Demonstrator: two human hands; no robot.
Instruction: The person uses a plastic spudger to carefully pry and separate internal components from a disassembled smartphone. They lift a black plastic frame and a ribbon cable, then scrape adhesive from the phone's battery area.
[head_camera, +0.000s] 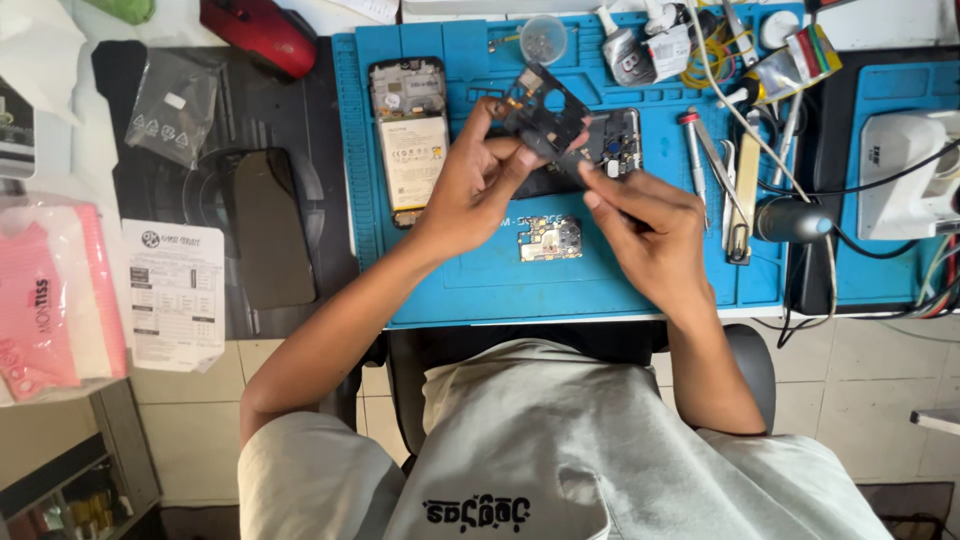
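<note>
You hold a black plastic phone cover piece (545, 125) up over the blue repair mat (470, 285), in the middle of stripping down the phone. Your left hand (478, 185) has its grip closed on the piece's lower left edge, thumb on top, keeping it tilted toward you. Your right hand (645, 225) pinches its fingers together at the piece's lower right corner; whether it holds a small tool there is too hidden to tell. The opened phone body (410, 135), battery showing, lies on the mat just left of your hands. A loose circuit board (550, 240) rests below them. The next move seems to call for a fine, steady pull at that corner, without flexing the thin plastic.
</note>
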